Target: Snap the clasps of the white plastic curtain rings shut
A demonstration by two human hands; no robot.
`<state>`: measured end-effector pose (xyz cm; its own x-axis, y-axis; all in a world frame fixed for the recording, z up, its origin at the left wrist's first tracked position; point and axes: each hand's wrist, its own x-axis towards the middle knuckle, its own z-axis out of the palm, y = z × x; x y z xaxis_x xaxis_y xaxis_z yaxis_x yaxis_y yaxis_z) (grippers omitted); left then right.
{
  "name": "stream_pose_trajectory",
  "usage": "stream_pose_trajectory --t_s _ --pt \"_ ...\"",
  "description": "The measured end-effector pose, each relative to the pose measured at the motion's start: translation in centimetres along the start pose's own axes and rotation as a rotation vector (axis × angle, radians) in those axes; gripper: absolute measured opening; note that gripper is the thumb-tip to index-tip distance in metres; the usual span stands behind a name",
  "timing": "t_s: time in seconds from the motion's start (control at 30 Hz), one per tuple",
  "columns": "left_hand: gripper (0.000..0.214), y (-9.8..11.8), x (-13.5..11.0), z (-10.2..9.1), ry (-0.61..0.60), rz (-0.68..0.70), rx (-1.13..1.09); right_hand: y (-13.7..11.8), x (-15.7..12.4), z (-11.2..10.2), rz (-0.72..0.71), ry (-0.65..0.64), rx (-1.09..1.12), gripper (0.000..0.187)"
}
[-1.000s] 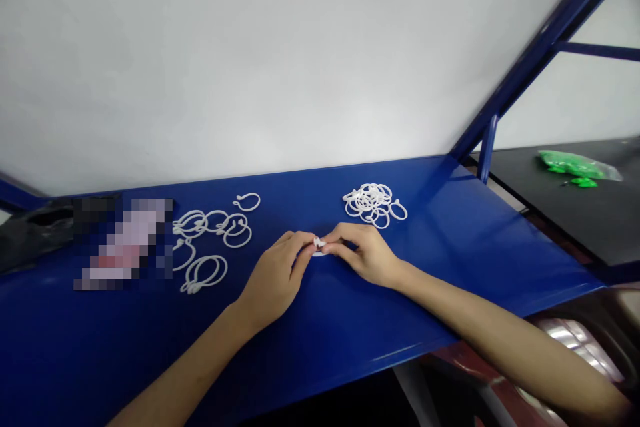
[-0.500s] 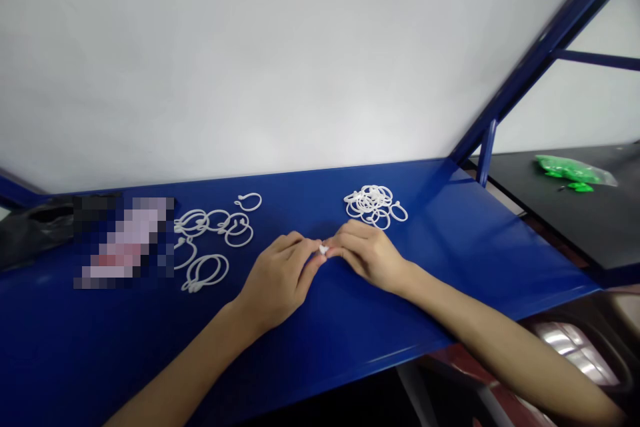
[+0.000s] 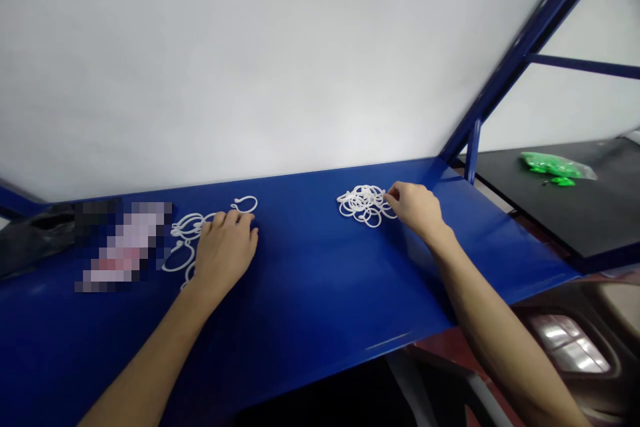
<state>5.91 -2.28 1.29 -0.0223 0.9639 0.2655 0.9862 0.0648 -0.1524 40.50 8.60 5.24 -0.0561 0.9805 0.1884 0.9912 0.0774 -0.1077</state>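
Observation:
My left hand (image 3: 225,250) is palm down over the left group of white plastic curtain rings (image 3: 187,225), its fingers stretched out and slightly apart. It covers several of these unfastened rings, and whether its fingertips touch one is hidden. One more unfastened ring (image 3: 246,204) lies just beyond those fingers. Over on the right, my right hand (image 3: 414,207) is at the edge of a heap of white closed curtain rings (image 3: 363,200). Its thumb and forefinger are pinched together against a ring at the heap's right side, partly hidden by the hand.
The blue tabletop (image 3: 300,280) runs along a white wall (image 3: 300,60). A black plastic bag (image 3: 35,237) and a blurred-out pinkish item (image 3: 127,243) lie at the left. Beyond a blue metal frame (image 3: 473,147), a black table (image 3: 545,213) carries a bag of green pieces (image 3: 557,165).
Both hands have parted from the middle, where they held a small white piece together. My left hand has gone left over the unfastened rings, my right hand right to the closed heap.

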Motion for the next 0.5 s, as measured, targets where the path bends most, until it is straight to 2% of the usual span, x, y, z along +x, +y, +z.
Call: stream_pose_trajectory --t_s 0.23,0.37,0.5 --pt "0.037 -0.09 0.02 0.03 0.005 0.003 0.025 -0.26 0.02 0.55 0.008 -0.036 -0.048 0.025" --pt "0.039 -0.06 -0.02 -0.36 0.042 -0.06 0.041 -0.28 -0.02 0.42 0.008 -0.03 -0.053 0.028" --pt "0.036 -0.16 -0.2 -0.45 -0.004 -0.055 0.02 -0.56 -0.15 0.24 0.012 -0.015 -0.051 0.028"
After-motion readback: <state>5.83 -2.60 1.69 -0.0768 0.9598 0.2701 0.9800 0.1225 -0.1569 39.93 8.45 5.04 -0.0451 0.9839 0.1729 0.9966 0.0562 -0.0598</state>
